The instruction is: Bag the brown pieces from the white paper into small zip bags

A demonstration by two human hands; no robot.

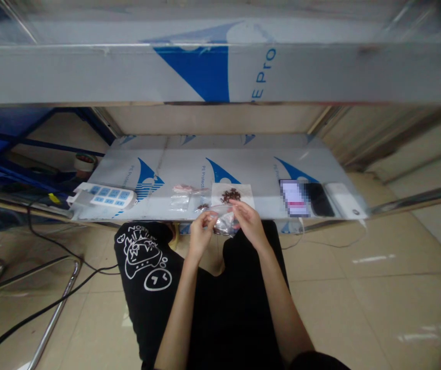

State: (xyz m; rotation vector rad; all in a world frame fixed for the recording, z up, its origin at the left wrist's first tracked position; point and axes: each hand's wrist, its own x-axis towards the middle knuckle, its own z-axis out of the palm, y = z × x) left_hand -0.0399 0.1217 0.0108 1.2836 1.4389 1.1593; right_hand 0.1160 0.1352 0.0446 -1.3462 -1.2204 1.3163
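Between my hands, at the shelf's front edge above my lap, is a small clear plastic bag (225,224). My left hand (202,231) pinches its left side with thumb and fingers closed. On the bag's right side my right hand (249,222) grips it, fingers fairly straight and held together. Whether anything is inside the bag is too unclear to tell. Just beyond it lies a white sheet (246,190) bearing a pile of small dark brown pieces (231,196). A smaller cluster of brown pieces (203,207) sits left of the sheet, beside several clear bags (179,201).
A white power strip (108,196) lies at the shelf's left end. To the right are a phone with a blurred screen (295,199), a dark phone (320,199) and a white cabled device (345,200). A film-covered upper ledge (108,74) crosses above the lower shelf (177,154).
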